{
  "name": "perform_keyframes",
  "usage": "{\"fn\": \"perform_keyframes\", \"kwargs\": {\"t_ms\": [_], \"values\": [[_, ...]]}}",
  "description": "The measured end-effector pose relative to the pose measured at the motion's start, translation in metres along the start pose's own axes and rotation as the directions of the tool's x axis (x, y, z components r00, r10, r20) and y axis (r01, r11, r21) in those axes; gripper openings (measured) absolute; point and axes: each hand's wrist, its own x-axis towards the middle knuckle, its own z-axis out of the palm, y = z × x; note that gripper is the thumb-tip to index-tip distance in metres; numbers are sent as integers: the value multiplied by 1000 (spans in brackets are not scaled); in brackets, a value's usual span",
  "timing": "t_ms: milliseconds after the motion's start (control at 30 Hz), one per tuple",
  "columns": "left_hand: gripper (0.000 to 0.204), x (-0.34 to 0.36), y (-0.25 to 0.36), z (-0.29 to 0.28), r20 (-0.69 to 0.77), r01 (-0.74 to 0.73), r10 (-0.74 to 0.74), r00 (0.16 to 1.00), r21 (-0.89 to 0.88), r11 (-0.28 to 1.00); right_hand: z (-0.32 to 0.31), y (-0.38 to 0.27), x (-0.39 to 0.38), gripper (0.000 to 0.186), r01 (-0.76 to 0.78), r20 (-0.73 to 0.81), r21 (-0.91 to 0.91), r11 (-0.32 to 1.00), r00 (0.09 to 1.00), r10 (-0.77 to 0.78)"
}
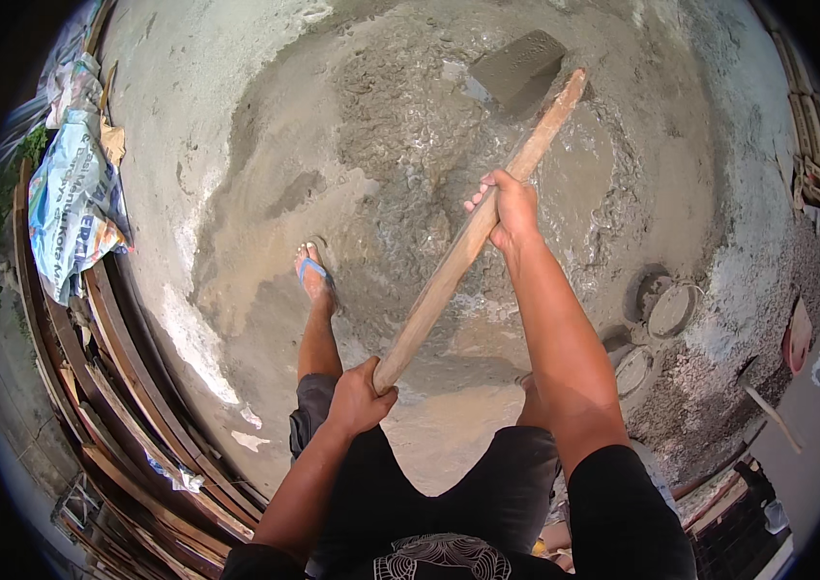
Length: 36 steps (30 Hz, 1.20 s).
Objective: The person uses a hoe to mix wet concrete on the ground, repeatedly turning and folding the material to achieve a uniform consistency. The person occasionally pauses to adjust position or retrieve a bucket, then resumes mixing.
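Observation:
My right hand [510, 208] grips a long wooden handle [449, 269] partway up, and my left hand [362, 396] holds its lower end. The handle slants up to the right, to a broad, mud-coated metal hoe blade [516, 70] at the top of the view. The blade rests in a wide patch of wet grey mortar [391, 159], rough and lumpy in places. My left foot [313, 269], in a blue flip-flop, stands on the muddy ground at left of the handle.
Long boards [120, 358] and printed plastic sacks [76, 203] line the left side. At right are mortar-smeared buckets [671, 311], a gravel heap [719, 387], a red object [797, 338] and another tool handle [768, 411]. Rolled or bundled material [806, 135] lies at the upper right edge.

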Motion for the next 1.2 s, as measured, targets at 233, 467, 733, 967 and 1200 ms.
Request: {"fn": "perform_keyframes", "kwargs": {"t_ms": [233,467,733,967,1200], "values": [[26,28,22,121,26,160,-171,985,-517,841,19,-10,59,11,45,38,-406,913,999,-32],[39,-76,-20,176,187,323,-264,946,-574,753,-15,88,-38,14,-99,-112,-574,813,993,42],[27,34,14,156,81,203,-213,974,-734,648,71,1,50,11,136,123,-567,812,989,-80],[33,-75,-32,192,268,432,-340,902,-550,714,-8,116,-37,14,-115,-130,-672,731,991,36],[33,-25,-2,150,131,200,-153,979,-541,817,-11,30,-3,12,-8,-37,-530,848,999,-14]]}}
